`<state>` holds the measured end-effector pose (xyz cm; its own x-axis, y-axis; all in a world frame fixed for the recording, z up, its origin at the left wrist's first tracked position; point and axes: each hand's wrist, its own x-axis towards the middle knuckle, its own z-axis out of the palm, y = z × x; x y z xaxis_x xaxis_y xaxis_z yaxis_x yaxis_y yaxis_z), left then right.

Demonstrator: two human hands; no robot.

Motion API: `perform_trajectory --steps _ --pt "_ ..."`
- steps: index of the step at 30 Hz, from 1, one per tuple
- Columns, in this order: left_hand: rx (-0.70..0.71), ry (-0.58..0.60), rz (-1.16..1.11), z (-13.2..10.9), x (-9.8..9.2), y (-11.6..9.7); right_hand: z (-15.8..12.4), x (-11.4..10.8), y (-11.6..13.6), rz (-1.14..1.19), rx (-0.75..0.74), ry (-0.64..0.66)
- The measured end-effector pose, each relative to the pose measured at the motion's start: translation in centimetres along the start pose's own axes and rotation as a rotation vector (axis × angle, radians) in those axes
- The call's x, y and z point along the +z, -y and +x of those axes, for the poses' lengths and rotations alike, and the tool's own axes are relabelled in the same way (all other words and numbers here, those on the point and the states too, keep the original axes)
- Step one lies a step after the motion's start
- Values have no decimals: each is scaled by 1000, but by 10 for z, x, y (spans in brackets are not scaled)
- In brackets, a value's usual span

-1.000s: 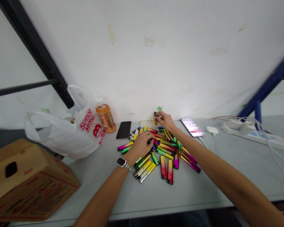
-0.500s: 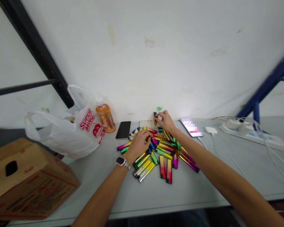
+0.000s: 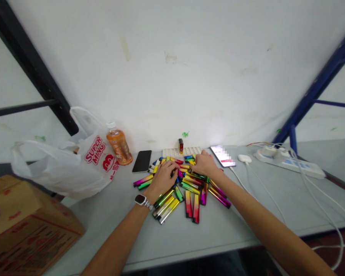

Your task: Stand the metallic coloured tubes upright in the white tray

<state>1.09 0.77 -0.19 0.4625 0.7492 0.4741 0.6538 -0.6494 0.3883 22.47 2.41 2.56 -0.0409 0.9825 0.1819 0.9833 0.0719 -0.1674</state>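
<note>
Many shiny lighters in yellow, red, green, purple and silver lie in a loose pile on the grey table. My left hand, with a watch at its wrist, rests over the pile's left part with bent fingers. What is under those fingers is hidden. At the pile's upper right, my right hand reaches down, its fingers closed at a yellow lighter. Behind the pile, a beige grid tray lies by the wall. One red and gold lighter stands upright on this tray.
A black phone, an orange drink bottle, a white plastic bag and a cardboard box are on the left. To the right are a lit phone, a white charger and a power strip with cables.
My right hand has let go of the upright lighter on the tray and moved down to the pile. The left hand stays over the pile. The view has shifted slightly right.
</note>
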Motion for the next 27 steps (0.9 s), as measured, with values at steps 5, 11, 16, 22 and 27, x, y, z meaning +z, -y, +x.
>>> perform_trajectory --steps 5,11,16,22,27 --pt "9 -17 -20 1 1 -4 2 7 3 30 13 -13" --pt "-17 -72 -23 1 -6 -8 2 6 17 502 -51 -80" --pt "-7 -133 -12 1 -11 -9 -2 9 33 885 -162 -170" --pt "-40 -236 -21 1 -14 -5 -7 25 34 1247 55 -219" --pt "-39 -245 -35 1 -14 -7 -14 27 33 1312 91 -257"
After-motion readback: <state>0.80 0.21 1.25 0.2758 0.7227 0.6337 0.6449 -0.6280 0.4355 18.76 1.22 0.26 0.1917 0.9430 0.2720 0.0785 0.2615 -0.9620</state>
